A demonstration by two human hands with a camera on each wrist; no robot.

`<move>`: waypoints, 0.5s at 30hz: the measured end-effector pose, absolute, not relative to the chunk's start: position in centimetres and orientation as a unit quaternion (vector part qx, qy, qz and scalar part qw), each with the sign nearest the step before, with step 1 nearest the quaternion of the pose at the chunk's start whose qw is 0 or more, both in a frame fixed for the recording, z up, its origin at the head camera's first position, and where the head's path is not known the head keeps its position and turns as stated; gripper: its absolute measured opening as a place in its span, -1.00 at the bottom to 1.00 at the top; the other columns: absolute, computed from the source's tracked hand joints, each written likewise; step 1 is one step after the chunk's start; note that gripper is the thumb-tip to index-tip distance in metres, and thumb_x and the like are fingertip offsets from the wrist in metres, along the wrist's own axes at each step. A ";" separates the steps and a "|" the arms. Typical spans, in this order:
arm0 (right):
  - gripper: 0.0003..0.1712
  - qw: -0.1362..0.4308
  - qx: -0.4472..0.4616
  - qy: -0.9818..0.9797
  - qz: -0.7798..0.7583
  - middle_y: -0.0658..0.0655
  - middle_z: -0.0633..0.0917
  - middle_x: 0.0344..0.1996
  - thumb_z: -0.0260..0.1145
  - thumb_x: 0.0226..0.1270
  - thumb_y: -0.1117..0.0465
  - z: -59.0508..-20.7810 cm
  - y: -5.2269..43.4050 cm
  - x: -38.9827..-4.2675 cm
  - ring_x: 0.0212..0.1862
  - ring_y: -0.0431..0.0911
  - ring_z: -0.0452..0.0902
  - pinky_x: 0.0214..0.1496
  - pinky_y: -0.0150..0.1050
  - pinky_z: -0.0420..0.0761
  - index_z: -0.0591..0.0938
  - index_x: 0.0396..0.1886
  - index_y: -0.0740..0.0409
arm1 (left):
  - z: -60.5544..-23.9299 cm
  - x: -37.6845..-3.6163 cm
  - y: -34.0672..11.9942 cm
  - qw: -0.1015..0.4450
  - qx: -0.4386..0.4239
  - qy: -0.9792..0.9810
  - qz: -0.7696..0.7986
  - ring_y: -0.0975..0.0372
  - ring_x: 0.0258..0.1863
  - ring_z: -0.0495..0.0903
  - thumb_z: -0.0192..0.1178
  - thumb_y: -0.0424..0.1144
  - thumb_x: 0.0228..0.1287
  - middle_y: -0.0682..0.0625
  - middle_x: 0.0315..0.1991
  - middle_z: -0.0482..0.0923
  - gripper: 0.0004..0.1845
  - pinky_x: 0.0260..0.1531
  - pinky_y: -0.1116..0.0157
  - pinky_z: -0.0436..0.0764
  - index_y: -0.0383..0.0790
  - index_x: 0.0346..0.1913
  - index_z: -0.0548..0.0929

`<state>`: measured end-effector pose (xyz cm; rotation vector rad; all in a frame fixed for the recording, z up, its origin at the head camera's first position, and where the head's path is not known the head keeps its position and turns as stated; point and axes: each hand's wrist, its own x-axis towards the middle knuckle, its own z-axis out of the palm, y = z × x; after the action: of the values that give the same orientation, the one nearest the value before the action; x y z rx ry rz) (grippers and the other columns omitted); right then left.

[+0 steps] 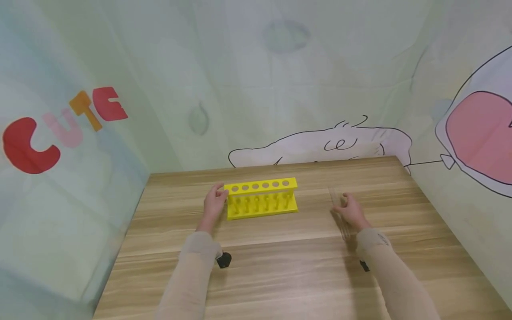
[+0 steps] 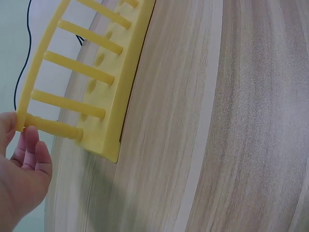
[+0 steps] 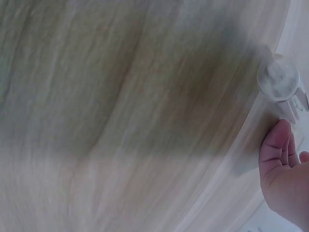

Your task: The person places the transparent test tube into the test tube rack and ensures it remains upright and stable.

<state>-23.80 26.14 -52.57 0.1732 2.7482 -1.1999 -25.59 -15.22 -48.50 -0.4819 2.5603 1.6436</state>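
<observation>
A yellow test tube rack [image 1: 260, 186] with a row of round holes and upright pegs stands on the wooden table [image 1: 280, 275]. My left hand [image 1: 214, 205] pinches the left end of its top bar, thumb on one side and fingers below, as the left wrist view shows. To the right, several clear test tubes [image 1: 344, 229] lie close together on the wood. Over them is my right hand [image 1: 352, 212], its fingers bent loosely and thumb apart. One clear round tube end [image 3: 278, 79] shows just beyond those fingertips in the right wrist view.
Printed cloth [image 1: 248, 89] hangs behind the table and at both sides, close to its back edge. Black wrist pieces [image 1: 224, 260] stick out under the sleeves. Thin dark cables [image 2: 28, 53] run beyond the rack in the left wrist view.
</observation>
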 end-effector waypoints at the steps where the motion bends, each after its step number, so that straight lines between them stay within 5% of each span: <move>1: -0.13 0.071 0.059 0.912 -0.399 0.37 0.49 -0.22 0.27 0.10 0.12 -52.6 26.1 -23.8 -0.29 0.03 0.46 -0.34 -0.25 0.53 0.05 0.26 0.41 | -48.5 -25.6 -15.2 0.032 -0.158 0.829 0.535 0.08 -0.14 0.45 -0.06 -0.13 0.29 -0.14 -0.05 0.41 -0.56 -0.15 0.27 0.45 -0.09 0.22 0.29; 15: -0.34 0.089 0.048 0.918 -0.384 0.45 0.48 -0.11 0.25 0.12 0.11 -53.0 25.7 -24.0 -0.20 0.12 0.48 -0.31 -0.19 0.56 0.25 0.09 0.40 | -48.7 -25.8 -15.2 0.038 -0.169 0.801 0.573 0.11 -0.19 0.42 -0.05 -0.18 0.29 -0.11 -0.13 0.38 -0.59 -0.10 0.22 0.48 -0.09 0.20 0.32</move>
<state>-24.00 25.69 -52.98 0.1428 2.7312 -1.1418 -25.79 -15.19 -48.66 -0.5197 2.4577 1.7563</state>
